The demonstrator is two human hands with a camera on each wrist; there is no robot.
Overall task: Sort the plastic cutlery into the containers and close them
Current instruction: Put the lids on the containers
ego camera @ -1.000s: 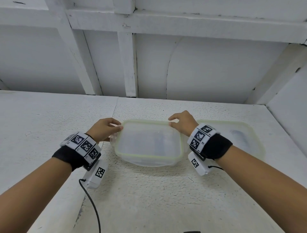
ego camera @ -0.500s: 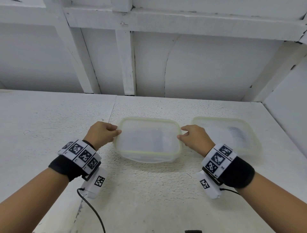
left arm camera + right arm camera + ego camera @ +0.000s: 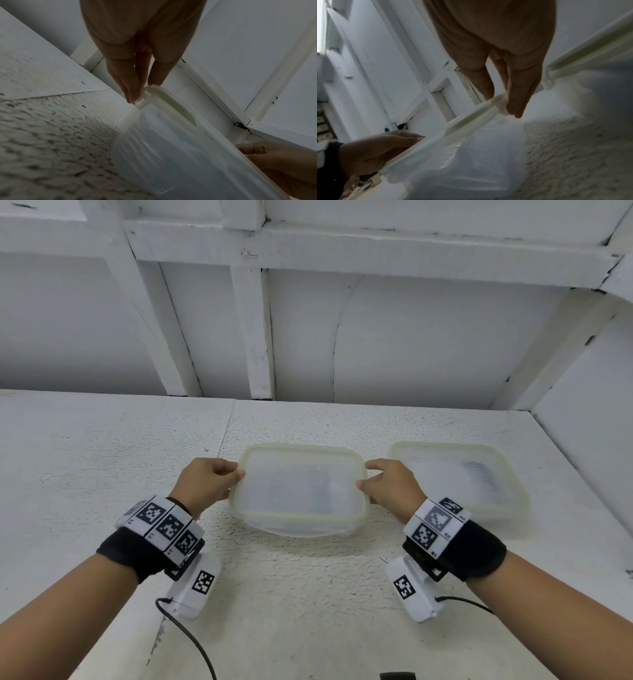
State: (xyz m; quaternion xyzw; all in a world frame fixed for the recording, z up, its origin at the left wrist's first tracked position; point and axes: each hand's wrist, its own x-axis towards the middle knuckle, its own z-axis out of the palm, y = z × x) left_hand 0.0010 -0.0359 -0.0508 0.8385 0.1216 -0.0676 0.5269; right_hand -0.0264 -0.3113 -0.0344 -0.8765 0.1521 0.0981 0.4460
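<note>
Head view, middle of the frame: a clear container [image 3: 298, 491] with a pale green rim and its lid on, held just above the white table [image 3: 308, 594]; shadow on the table under it; faint shapes inside, too blurry to name; left hand [image 3: 207, 481] at the left edge, thumb on top of the lid, pinching the rim; right hand [image 3: 390, 484] at the right edge, thumb on top too, pinching the rim; second container [image 3: 459, 477] at the right of the frame, lid on, resting on the table, just beside the right hand, with a stack of round ridged shapes showing through near its right end; white wall panels [image 3: 308, 302] across the top. Left wrist view, middle: fingertips [image 3: 132, 94] closed on a lid tab at the corner of the container [image 3: 171, 155]. Right wrist view, middle: fingertips [image 3: 517, 106] closed on the rim of the container [image 3: 471, 155]; left hand [image 3: 373, 152] at lower left, gripping the far edge.
</note>
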